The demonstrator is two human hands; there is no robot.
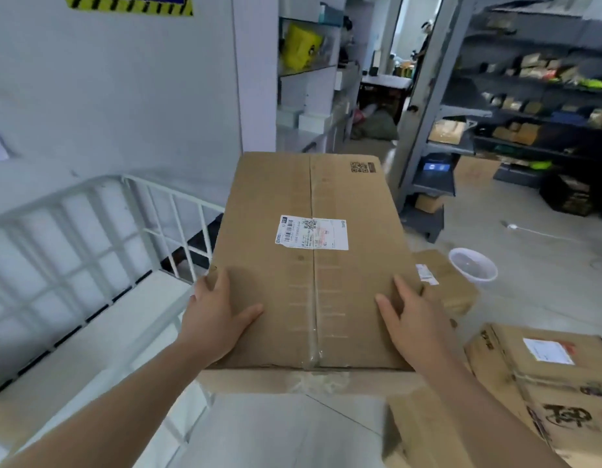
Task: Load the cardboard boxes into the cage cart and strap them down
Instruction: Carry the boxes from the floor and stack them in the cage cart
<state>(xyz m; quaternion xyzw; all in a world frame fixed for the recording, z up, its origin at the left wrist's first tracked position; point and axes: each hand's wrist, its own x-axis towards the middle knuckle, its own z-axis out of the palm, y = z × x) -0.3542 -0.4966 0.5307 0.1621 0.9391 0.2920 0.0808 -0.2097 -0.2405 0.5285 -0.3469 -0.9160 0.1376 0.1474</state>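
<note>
Left hand [215,314], right hand [412,320]: fingers [215,278] over cardboard box [309,265] edges.

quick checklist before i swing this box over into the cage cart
1. Left hand grip: ok, it holds the near left edge of the box, thumb on top.
2. Right hand grip: ok, it holds the near right edge.
3. Top flaps shut: ok, the tape seam runs unbroken down the middle.
4. Box above the cage cart rail: cannot tell from this angle.
5. Room inside the cart: cannot tell, only part of its floor shows.
6. Footing: cannot tell, the box hides the feet; a floor box sits close on the right.
</note>
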